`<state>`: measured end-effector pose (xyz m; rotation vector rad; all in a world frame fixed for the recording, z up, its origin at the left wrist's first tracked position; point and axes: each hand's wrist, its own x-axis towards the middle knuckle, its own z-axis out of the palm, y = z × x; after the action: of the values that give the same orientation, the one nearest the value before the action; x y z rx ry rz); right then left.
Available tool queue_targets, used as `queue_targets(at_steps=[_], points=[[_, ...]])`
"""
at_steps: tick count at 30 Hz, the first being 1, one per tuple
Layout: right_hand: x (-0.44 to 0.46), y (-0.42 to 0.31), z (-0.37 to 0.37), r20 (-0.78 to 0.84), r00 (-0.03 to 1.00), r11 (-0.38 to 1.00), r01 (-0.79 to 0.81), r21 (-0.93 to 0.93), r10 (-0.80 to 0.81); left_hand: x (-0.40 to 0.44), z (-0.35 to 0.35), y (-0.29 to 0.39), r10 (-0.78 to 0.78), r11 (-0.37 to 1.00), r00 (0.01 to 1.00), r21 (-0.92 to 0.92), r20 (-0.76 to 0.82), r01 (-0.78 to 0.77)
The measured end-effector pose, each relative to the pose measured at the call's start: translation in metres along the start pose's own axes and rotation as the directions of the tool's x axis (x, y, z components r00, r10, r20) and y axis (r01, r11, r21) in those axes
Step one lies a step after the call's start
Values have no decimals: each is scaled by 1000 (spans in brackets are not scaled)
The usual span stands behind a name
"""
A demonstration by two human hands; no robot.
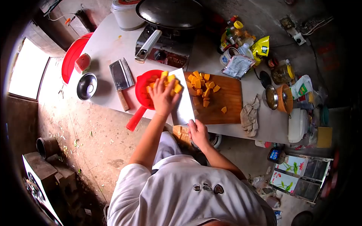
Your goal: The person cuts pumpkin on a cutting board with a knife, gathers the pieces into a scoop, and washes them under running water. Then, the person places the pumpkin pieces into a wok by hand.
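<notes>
White shirt (188,184) nearest cam; R hand (198,132) clenched round cleaver (185,101), L hand (163,98) spread over pumpkin cubes (171,78) at red basin (140,86). Prob. mid-transfer; next likely calls for scooping chopping board (232,94) pcs (207,92).

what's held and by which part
Right hand: the flat white piece, at its near right corner. Left hand: on the orange chunks; grip can't be told.

The red bowl (140,94) is glossy plastic, the board (230,96) wooden.
</notes>
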<state>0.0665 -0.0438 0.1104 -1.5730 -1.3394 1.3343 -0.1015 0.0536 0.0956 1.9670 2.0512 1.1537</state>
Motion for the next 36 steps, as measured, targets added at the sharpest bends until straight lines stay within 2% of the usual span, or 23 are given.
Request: queue_targets(at_steps=[2, 3, 4, 6, 8, 10, 11, 12, 13, 14, 16, 18, 20, 21, 22, 24, 25, 26, 27, 28, 31, 34, 36], points=[[5, 5, 3, -72, 995, 981, 53, -187, -67, -5, 5, -29, -135, 984, 991, 118, 20, 132], [6, 1, -3, -72, 996, 970, 33, -241, -52, -5, 11, -39, -196, 970, 981, 147, 14, 191], [6, 1, -11, -100, 994, 970, 20, -243, -46, -6, 11, -43, -180, 962, 984, 215, 21, 171], [4, 2, -30, -148, 979, 912, 71, -404, -142, -3, 11, -38, -153, 970, 988, 191, -12, 153], [-6, 5, -53, -265, 953, 864, -6, -504, -149, 8, 9, -12, -77, 970, 997, 231, -21, 80], [-16, 16, -77, -394, 898, 849, -46, -526, -195, 19, 21, 11, 77, 986, 997, -147, -26, -80], [-20, 33, -90, -455, 864, 843, -72, -534, -215, 23, 28, 26, 138, 971, 990, -202, 28, -129], [-24, 46, -103, -511, 827, 836, -97, -540, -235, 26, 41, 35, 185, 941, 968, -314, 172, -124], [-29, 48, -116, -524, 836, 814, -188, -550, -161, 29, 60, 44, 206, 945, 950, -299, 233, -131], [-31, 52, -126, -565, 809, 772, -252, -584, -163, 33, 82, 48, 226, 948, 929, -284, 294, -141], [-26, 58, -147, -546, 795, 703, -228, -674, -266, 40, 126, 50, 134, 991, 920, -38, 368, -129], [-9, 58, -159, -561, 785, 697, -247, -674, -264, 54, 150, 49, -1, 996, 839, 77, 545, -48], [13, 42, -163, -544, 826, 573, -377, -728, -148, 64, 172, 46, 21, 994, 811, 73, 584, -78], [28, 46, -166, -517, 852, 574, -382, -724, -85, 68, 179, 47, 20, 994, 809, 74, 588, -78], [40, 53, -167, -518, 852, 574, -385, -722, -80, 70, 185, 48, 81, 993, 783, 17, 617, -116], [56, 62, -164, -397, 863, 563, -169, -809, -312, 68, 189, 51, 143, 987, 747, -39, 649, -156], [58, 64, -162, -402, 865, 568, -176, -804, -302, 66, 186, 52, 209, 970, 691, -55, 692, -238], [60, 65, -160, -332, 875, 555, -91, -827, -351, 63, 185, 53, 269, 945, 629, -74, 730, -319], [61, 65, -158, -261, 877, 539, -4, -843, -402, 48, 193, 47, 332, 941, 718, -157, 611, -301], [57, 66, -159, -266, 878, 545, -7, -839, -399, 38, 189, 46, 347, 938, 752, -207, 561, -279], [35, 62, -168, -264, 874, 570, 17, -821, -407, 20, 168, 39, 388, 921, 727, -279, 567, -273], [1, 85, -182, -368, 848, 635, -49, -771, -381, 7, 135, 43, 361, 931, 739, -174, 568, -321], [-22, 99, -188, -475, 873, 829, -186, -527, -106, 2, 122, 48, 300, 951, 832, -83, 466, -297]])
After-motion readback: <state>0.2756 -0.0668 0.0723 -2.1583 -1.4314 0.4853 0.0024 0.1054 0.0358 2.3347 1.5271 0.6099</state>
